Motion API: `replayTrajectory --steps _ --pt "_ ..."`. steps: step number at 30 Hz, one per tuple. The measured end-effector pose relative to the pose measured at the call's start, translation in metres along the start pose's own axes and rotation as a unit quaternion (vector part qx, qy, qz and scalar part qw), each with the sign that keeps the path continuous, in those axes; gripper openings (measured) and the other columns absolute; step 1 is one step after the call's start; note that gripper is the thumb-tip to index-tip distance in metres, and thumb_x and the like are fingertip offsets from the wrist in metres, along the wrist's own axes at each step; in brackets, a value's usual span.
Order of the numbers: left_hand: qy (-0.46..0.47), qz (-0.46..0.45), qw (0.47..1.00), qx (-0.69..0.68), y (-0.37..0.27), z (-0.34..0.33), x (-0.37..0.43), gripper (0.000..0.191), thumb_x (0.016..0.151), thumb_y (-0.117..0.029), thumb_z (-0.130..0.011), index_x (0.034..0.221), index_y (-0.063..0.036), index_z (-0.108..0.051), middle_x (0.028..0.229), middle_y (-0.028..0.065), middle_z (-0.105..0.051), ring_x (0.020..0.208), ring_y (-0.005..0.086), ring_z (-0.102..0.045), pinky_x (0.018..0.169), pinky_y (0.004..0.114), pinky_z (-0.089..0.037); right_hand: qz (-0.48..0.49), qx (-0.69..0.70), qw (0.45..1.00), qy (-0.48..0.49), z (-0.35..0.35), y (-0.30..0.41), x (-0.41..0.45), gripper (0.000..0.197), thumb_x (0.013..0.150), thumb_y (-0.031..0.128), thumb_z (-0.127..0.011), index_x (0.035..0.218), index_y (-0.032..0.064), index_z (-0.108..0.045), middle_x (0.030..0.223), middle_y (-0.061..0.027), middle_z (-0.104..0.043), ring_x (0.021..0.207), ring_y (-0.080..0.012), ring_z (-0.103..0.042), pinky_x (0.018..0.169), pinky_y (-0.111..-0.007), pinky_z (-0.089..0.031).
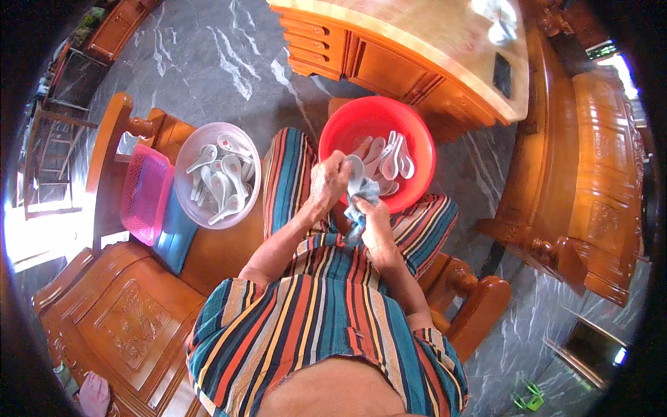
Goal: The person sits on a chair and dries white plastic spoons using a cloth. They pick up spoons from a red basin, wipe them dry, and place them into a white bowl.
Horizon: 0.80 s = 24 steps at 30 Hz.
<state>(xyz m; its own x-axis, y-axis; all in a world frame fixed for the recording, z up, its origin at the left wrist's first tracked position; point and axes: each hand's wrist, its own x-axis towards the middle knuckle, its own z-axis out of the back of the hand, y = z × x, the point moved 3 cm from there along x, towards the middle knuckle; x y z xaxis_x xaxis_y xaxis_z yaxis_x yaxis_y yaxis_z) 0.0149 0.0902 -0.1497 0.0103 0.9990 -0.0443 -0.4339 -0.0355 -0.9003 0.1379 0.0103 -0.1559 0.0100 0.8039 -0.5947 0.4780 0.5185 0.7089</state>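
My left hand (pixel 332 180) grips a white ceramic soup spoon (pixel 356 172) over the near rim of a red plastic basin (pixel 333 122). In my right hand (pixel 376 224) is a bunched blue-and-white cloth (pixel 359 208), pressed against the spoon's lower end. Several white spoons (pixel 389 164) lie inside the red basin, between my knees. To the left, a pale translucent plastic bowl (pixel 183 195) holds a heap of white spoons (pixel 221 187), some with red flower prints.
The pale bowl stands on a carved wooden bench (pixel 224 255), by a pink plastic basket (pixel 146 193) and a blue item (pixel 180 240). A wooden cabinet table (pixel 417 52) with a dark phone-like object (pixel 502 74) is ahead. Another bench (pixel 594 182) stands at right.
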Motion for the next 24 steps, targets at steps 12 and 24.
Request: replayTrajectory --steps 12,24 --pt "0.001 0.006 0.999 -0.037 0.01 0.002 -0.002 0.017 0.086 -0.016 -0.059 0.081 -0.0003 -0.058 0.071 0.0208 -0.063 0.067 0.0362 -0.065 0.058 0.042 -0.048 0.016 -0.038 0.999 -0.009 0.006 -0.009 -0.01 0.016 0.086 0.01 -0.063 0.098 0.0002 -0.061 0.079 -0.0045 -0.062 0.063 -0.0127 -0.059 0.059 -0.026 -0.049" --pt "0.06 -0.027 0.997 0.046 -0.002 -0.012 -0.034 0.02 0.084 -0.02 -0.061 0.081 -0.0015 -0.055 0.066 0.0237 -0.06 0.068 0.0404 -0.063 0.059 0.047 -0.049 0.024 -0.071 0.997 0.021 0.029 -0.006 0.018 0.023 0.086 0.005 -0.062 0.108 0.0005 -0.061 0.094 -0.0048 -0.065 0.08 -0.0135 -0.063 0.071 -0.025 -0.05"
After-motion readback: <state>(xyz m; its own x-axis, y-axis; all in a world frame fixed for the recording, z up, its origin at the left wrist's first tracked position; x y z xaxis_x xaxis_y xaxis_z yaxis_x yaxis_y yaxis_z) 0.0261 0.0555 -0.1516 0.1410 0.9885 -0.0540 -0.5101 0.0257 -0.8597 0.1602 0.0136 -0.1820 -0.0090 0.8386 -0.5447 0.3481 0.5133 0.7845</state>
